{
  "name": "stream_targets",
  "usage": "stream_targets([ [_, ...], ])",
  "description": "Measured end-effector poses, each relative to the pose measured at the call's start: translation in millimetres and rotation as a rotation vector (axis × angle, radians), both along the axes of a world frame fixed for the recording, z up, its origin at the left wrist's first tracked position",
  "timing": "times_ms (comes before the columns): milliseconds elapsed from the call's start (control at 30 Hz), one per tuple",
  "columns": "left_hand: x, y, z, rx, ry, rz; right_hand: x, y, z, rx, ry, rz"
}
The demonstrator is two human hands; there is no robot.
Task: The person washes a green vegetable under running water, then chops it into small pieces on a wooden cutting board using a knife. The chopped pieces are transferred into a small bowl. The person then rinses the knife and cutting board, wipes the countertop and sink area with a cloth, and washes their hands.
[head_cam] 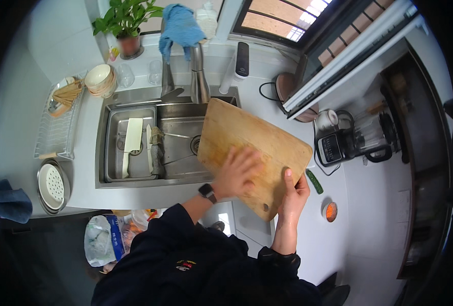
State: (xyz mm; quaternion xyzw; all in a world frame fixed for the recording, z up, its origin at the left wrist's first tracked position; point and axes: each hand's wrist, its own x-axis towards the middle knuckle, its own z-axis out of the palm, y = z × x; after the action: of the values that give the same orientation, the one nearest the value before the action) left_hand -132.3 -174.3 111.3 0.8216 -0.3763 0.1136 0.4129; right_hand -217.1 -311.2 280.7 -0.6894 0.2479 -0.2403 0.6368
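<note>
My right hand [296, 199] grips the lower right edge of a wooden cutting board [261, 132], thumb on its face. The board is held tilted over the right side of the stainless steel sink [180, 165]. Across its lower face lies my left hand [238, 172], blurred, fingers spread, with a watch on the wrist. A cleaver [134, 134] and a smaller knife [149, 149] rest in the metal basin [113, 118] at left, beside a dark cloth [157, 155]. Right of the board are a cucumber [314, 181] and a small bowl of orange pieces [330, 212].
A faucet [198, 76] with a blue cloth [180, 28] stands behind the sink. To the left are stacked bowls [100, 78], a dish rack [54, 132] and a colander [51, 183]. A blender [337, 147] and an open window sash [349, 63] are at right.
</note>
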Motion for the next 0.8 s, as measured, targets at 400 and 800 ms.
stream_targets([
  [400, 43, 25, -42, 0.096, -0.076, -0.002, -8, -18, -15, 0.040, 0.033, -0.222],
  [800, 80, 29, -45, 0.080, -0.061, 0.147, -36, -27, -5, 0.114, -0.002, -0.333],
])
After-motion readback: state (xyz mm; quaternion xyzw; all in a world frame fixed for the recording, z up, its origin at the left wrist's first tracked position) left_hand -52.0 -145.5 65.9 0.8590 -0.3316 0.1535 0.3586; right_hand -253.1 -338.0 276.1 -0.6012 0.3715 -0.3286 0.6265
